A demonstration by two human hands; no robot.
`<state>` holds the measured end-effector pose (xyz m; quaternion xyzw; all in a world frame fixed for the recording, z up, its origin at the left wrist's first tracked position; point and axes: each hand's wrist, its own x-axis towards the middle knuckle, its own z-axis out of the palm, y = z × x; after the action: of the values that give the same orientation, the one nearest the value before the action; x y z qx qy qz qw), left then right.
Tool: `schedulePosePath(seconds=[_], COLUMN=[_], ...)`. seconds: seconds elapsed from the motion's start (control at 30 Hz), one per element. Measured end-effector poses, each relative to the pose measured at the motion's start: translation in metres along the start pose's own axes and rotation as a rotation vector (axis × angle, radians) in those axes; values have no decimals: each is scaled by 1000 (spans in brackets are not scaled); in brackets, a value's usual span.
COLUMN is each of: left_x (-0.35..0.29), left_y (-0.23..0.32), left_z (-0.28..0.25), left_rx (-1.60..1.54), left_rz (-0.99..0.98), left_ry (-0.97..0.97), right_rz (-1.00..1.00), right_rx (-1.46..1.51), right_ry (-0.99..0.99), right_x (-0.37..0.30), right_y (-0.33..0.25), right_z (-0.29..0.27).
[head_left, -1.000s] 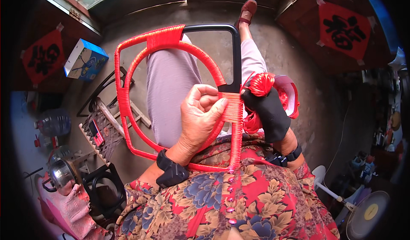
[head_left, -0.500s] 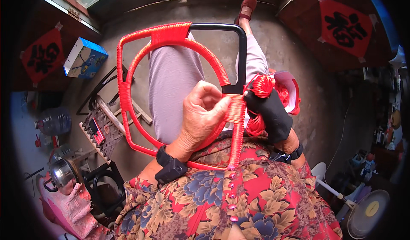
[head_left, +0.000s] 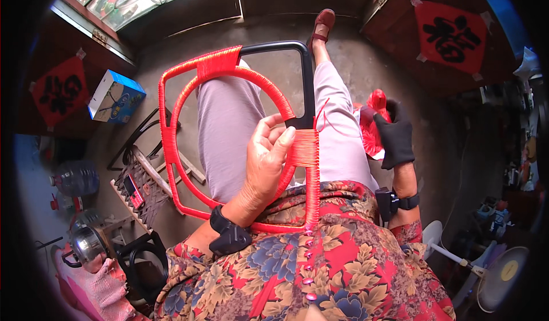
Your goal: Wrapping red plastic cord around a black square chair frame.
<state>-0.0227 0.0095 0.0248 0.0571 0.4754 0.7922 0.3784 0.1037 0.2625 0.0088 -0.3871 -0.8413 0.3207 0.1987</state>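
A black frame (head_left: 309,78) of rounded-square shape with a ring inside it lies across my lap. Glossy red cord (head_left: 306,149) is wound tightly round most of it; the upper right corner shows bare black. My bare left hand (head_left: 267,158) pinches the frame between thumb and fingers, where the winding meets the bare part. Out to the right, my right hand (head_left: 396,138), in a black glove, is closed on a bundle of red cord (head_left: 377,102). A loose red strand stands up beside the frame's right bar. More red cord lies behind the glove, partly hidden.
A low woven-seat stool (head_left: 151,189) with a red phone (head_left: 134,192) on it stands at the left. Beyond are a blue and white box (head_left: 117,96) and a large clear bottle (head_left: 76,178). A fan (head_left: 503,275) stands at the lower right.
My right hand has moved away from the frame to the right with the cord bundle. My left hand keeps its pinch, and the frame has shifted slightly left in view.
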Motion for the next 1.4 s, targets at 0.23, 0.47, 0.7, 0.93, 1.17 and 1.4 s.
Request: schedulePosePath(seconds=[0.23, 0.47, 0.7, 0.93, 1.17, 1.4], left_x=[-5, -3, 1, 2, 1, -2], left_y=[2, 2, -9, -9, 1, 4], left_z=[10, -3, -13, -12, -7, -2], left_rx=[136, 74, -21, -146, -232, -220], left_rz=[461, 235, -5, -30, -25, 7], left_ry=[9, 233, 158, 121, 49, -34], right_rz=[-1221, -206, 11, -78, 125, 115], right_rx=[-203, 756, 501, 503, 1412, 1745], right_ry=[-54, -271, -962, -851, -159, -3], right_x=[-21, -23, -21, -17, -31, -35], right_y=[-151, -124, -93, -84, -13, 22], right_z=[6, -3, 43, 40, -25, -76])
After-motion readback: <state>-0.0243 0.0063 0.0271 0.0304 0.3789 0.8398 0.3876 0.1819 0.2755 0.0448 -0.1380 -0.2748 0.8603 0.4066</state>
